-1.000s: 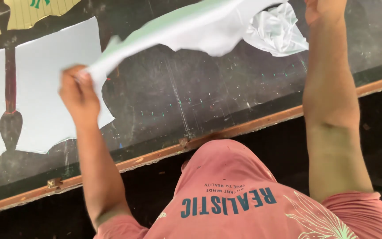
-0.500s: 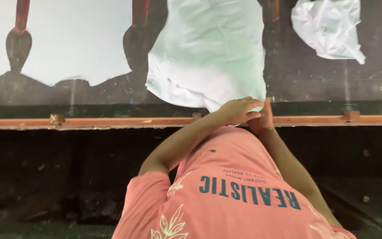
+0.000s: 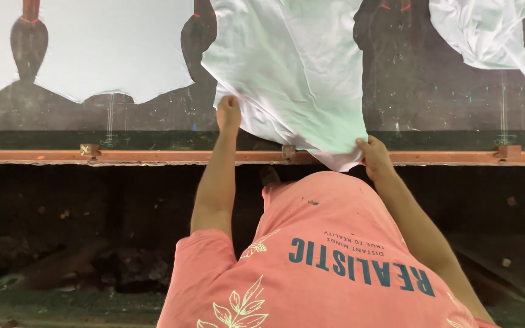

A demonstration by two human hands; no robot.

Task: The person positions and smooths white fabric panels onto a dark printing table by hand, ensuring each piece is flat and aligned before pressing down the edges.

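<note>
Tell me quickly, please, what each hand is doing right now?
Left hand: closed on the white cloth.
Right hand: closed on the same cloth's lower edge.

Held cloth (image 3: pixel 293 67): pale mint-white, plain, no print. Crumpled cloth (image 3: pixel 481 30), upper right of the frame: white. Flat sheet (image 3: pixel 104 48), upper left: off-white, plain. Worktop (image 3: pixel 432 97): black, flecked with pale specks and faint chalk lines. Edge rail (image 3: pixel 153 157): reddish-orange. Shirt (image 3: pixel 335 261): salmon pink, dark teal lettering, cream leaf motif.
</note>
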